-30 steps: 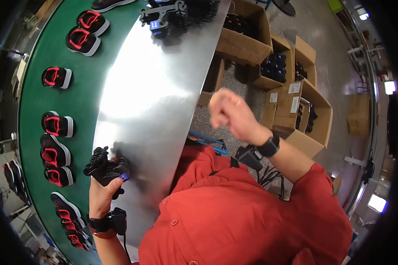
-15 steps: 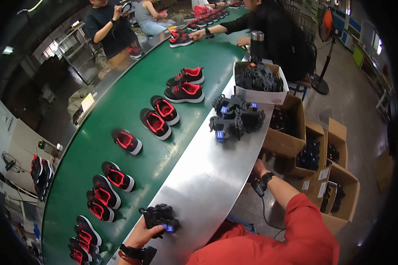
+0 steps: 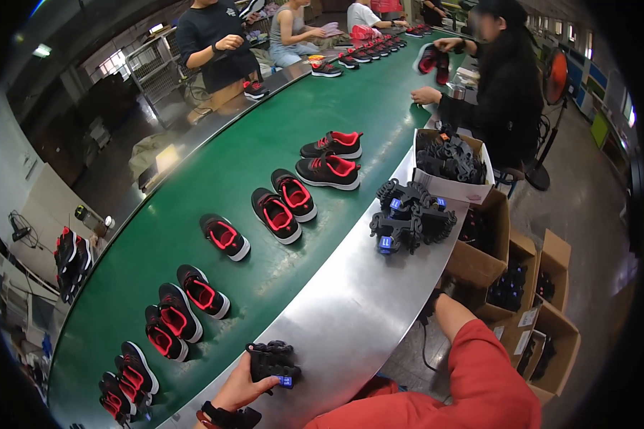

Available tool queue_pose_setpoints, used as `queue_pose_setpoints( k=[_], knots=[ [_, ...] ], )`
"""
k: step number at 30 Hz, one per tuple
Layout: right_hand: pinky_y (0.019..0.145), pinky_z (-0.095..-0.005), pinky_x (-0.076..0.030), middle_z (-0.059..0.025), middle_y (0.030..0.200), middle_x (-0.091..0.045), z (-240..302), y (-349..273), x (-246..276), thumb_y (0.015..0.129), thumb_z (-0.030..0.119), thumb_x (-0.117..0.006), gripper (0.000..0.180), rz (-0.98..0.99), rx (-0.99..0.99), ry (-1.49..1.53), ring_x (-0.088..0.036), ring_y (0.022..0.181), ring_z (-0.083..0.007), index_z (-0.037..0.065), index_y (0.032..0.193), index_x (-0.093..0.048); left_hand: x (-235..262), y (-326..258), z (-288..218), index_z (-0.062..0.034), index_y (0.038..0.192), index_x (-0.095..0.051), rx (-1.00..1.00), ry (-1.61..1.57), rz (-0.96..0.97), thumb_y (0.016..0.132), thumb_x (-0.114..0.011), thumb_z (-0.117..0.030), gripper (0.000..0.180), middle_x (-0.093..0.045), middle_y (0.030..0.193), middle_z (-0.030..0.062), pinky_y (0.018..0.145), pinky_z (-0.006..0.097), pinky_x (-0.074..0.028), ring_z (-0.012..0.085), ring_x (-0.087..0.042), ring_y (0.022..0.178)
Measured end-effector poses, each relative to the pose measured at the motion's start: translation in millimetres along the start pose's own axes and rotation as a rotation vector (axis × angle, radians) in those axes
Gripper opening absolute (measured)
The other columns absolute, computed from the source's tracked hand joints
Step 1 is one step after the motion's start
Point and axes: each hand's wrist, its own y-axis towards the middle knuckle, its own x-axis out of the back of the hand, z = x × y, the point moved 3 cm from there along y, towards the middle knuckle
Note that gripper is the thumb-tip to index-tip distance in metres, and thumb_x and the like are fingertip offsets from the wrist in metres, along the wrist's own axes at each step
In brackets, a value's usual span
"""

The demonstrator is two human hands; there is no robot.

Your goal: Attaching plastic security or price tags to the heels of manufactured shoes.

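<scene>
My left hand [image 3: 240, 390] is closed round the near side of a bundle of black plastic shoe hangers [image 3: 273, 363] with a blue tag, on the shiny metal ledge [image 3: 329, 314]. My right forearm [image 3: 456, 318] reaches past the ledge's right edge; that hand is hidden below it. Farther along the ledge lies a heap of similar black hangers [image 3: 411, 218] with blue tags. Beside the ledge, black sneakers with red linings stand on the green belt, including a single sneaker [image 3: 225, 237] and a pair [image 3: 285, 206].
A white box [image 3: 454, 189] of black plastic parts stands at the ledge's far end. Open cardboard boxes [image 3: 479, 254] sit below on the right. Across the belt [image 3: 265, 143] are several people; a co-worker in black [image 3: 504, 93] at the far right holds sneakers. A fan [image 3: 555, 75] stands behind.
The view has shifted, so the scene sits farther right and lower. The co-worker in black has lifted sneakers off the belt. My right hand has slipped out of sight behind the ledge edge.
</scene>
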Motion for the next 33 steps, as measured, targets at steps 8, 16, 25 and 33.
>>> queue_pose_setpoints(
  k=[8, 16, 25, 33],
  knots=[
    [0.066, -0.0369, -0.050, -0.0121, 0.080, -0.068, 15, -11, -3, 0.083, 0.024, -0.064, 0.025, 0.345, 0.188, -0.750, -0.063, 0.069, -0.0244, 0.002, 0.094, -0.067, 7, 3, 20, 0.0012, 0.133, -0.038, -0.056, 0.001, -0.044, 0.072, -0.059, -0.012, 0.065, -0.059, 0.108, 0.0158, 0.089, 0.033, -0.047, 0.0226, -0.058, 0.101],
    [0.064, -0.0355, -0.050, -0.0136, 0.068, -0.065, 101, -109, -42, 0.078, 0.022, -0.066, 0.021, 0.748, -0.370, -1.260, -0.064, 0.067, -0.0265, 0.001, 0.079, -0.069, 17, 5, 20, 0.0015, 0.132, -0.040, -0.079, 0.147, -0.058, 0.072, -0.053, -0.005, 0.062, -0.061, 0.093, 0.0218, 0.076, 0.036, -0.048, 0.0318, -0.061, 0.083],
    [0.067, -0.0319, -0.051, -0.0037, 0.085, -0.064, 306, -258, -200, 0.086, 0.010, -0.059, 0.007, 0.886, 0.962, 0.247, -0.061, 0.078, -0.0144, 0.009, 0.088, -0.066, 24, -23, 25, 0.0025, 0.135, -0.037, 0.039, 0.196, -0.064, 0.070, -0.058, -0.013, 0.071, -0.062, 0.098, 0.0240, 0.079, 0.038, -0.048, 0.0363, -0.061, 0.089],
    [0.075, -0.0324, -0.050, -0.0045, 0.104, -0.056, 302, -277, -242, 0.086, 0.009, -0.063, 0.021, 0.968, 1.044, 0.722, -0.057, 0.088, -0.0164, 0.010, 0.106, -0.063, 23, -38, 22, -0.0017, 0.132, -0.039, -0.063, 0.167, -0.089, 0.068, -0.061, -0.014, 0.069, -0.062, 0.105, 0.0214, 0.084, 0.039, -0.047, 0.0369, -0.059, 0.098]
  ],
)
